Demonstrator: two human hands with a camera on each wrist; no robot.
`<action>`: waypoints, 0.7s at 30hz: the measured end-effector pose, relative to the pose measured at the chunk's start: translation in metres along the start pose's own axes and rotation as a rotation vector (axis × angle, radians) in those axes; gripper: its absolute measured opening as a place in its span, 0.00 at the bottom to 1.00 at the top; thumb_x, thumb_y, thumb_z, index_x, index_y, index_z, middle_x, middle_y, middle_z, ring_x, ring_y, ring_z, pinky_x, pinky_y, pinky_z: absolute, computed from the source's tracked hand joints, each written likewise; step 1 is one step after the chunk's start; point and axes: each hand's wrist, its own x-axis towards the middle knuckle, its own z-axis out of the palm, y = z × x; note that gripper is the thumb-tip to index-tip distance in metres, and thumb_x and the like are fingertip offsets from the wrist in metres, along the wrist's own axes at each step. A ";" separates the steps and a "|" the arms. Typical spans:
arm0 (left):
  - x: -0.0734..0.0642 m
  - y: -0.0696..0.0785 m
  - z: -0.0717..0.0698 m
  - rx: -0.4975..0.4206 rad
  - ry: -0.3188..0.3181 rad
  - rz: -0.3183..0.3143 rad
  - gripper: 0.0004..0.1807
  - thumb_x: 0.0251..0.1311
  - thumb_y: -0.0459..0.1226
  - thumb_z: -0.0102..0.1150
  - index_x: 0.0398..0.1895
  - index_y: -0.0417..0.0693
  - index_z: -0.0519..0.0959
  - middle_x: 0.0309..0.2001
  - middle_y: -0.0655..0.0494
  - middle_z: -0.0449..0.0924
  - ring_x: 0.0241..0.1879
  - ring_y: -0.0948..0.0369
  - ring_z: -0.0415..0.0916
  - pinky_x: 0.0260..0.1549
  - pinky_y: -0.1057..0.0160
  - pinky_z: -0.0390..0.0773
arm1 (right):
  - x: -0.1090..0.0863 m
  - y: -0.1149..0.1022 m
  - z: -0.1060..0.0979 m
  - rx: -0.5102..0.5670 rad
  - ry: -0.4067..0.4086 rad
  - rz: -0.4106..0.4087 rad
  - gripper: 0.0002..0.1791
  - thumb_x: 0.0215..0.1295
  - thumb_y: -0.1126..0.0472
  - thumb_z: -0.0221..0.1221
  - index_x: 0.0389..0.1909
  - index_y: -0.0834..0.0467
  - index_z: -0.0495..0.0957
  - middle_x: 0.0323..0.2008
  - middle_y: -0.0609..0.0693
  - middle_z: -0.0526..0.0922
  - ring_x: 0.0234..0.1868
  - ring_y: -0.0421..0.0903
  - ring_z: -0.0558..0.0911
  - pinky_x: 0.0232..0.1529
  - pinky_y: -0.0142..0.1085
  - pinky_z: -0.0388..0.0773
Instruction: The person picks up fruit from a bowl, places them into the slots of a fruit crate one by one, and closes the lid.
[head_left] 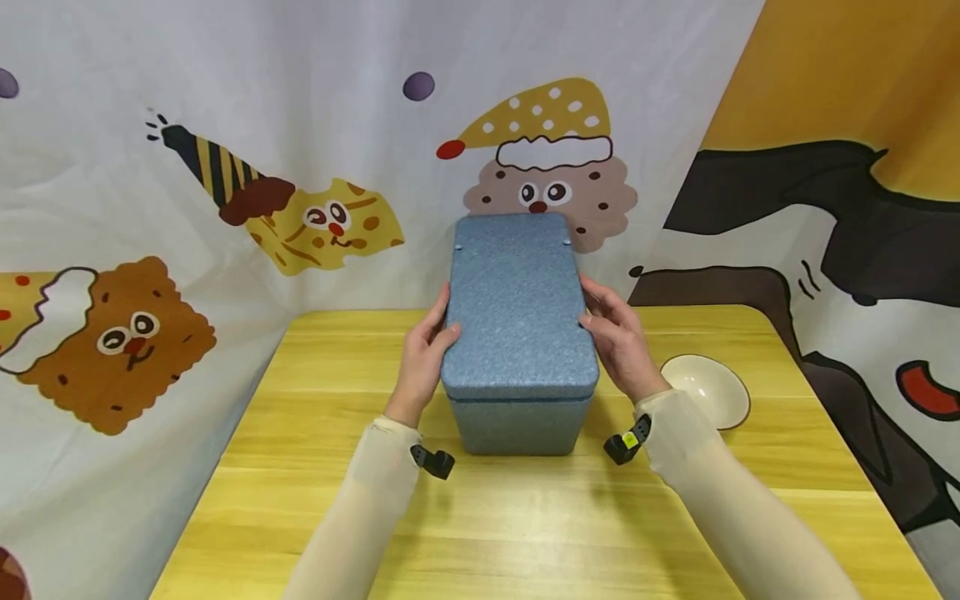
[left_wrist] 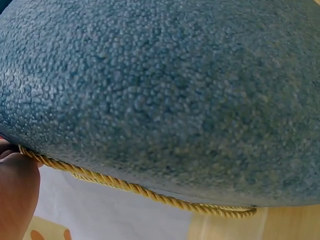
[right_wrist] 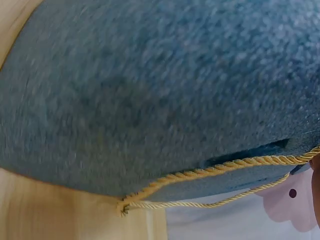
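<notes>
A blue speckled foam box (head_left: pixel 517 429) with its lid (head_left: pixel 521 317) on stands upright near the middle of the table in the head view. My left hand (head_left: pixel 426 354) grips its left side, thumb at the lid's edge. On the opposite side, my right hand (head_left: pixel 618 337) holds it the same way, thumb against the lid's right edge. A twisted gold cord (left_wrist: pixel 135 187) runs along the box's side up to my left fingers in the left wrist view. Another gold cord (right_wrist: pixel 220 170) reaches towards my right hand in the right wrist view. Fingertips are mostly hidden.
A white bowl (head_left: pixel 708 392) with a dark rim lies on the wooden table (head_left: pixel 510 525), just right of my right forearm. Behind the table hangs a cloth (head_left: pixel 345 75) printed with cartoon biscuits. Both wrists wear small black cameras.
</notes>
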 end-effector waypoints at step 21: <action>-0.003 -0.027 -0.002 -0.095 0.010 0.019 0.30 0.72 0.31 0.43 0.76 0.40 0.53 0.77 0.48 0.47 0.74 0.63 0.44 0.69 0.62 0.46 | -0.003 0.005 -0.001 -0.015 -0.011 0.018 0.28 0.70 0.72 0.46 0.71 0.67 0.57 0.76 0.55 0.51 0.75 0.52 0.51 0.65 0.36 0.62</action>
